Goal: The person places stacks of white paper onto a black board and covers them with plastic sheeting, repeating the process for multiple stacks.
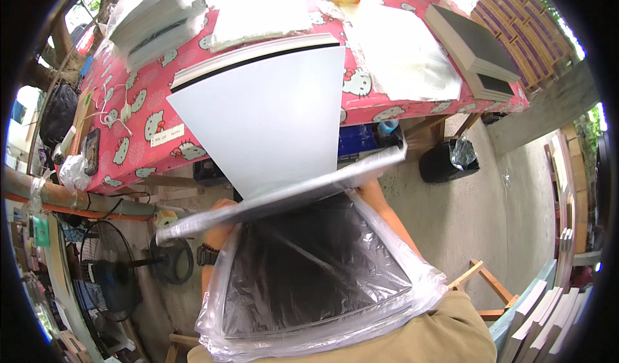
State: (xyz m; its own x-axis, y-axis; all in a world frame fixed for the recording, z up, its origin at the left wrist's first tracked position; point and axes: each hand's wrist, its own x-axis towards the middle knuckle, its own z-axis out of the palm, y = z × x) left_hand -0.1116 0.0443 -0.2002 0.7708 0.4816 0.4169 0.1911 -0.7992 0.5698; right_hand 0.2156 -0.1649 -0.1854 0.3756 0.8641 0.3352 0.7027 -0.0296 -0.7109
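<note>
A: Where are your fingers now?

B: Your left hand [222,224] is closed on the left edge of the flat dark board in its clear plastic bag [309,279], just below the bag's open mouth. Your right hand [373,192] is at the right edge, mostly hidden by the plastic, so I cannot tell how its fingers are set.

A: How will the board behave?

B: I think it is stiff and rather light, but the bag is thin, slippery and easy to tear. Hold the board's edges through the film, not the loose plastic alone.

A: And around it?

B: Beyond the bag's mouth is the large white flat panel [271,118], lying over the edge of the table with the pink patterned cloth [155,124]. To the right of the bag stands a black bin [448,160].
</note>
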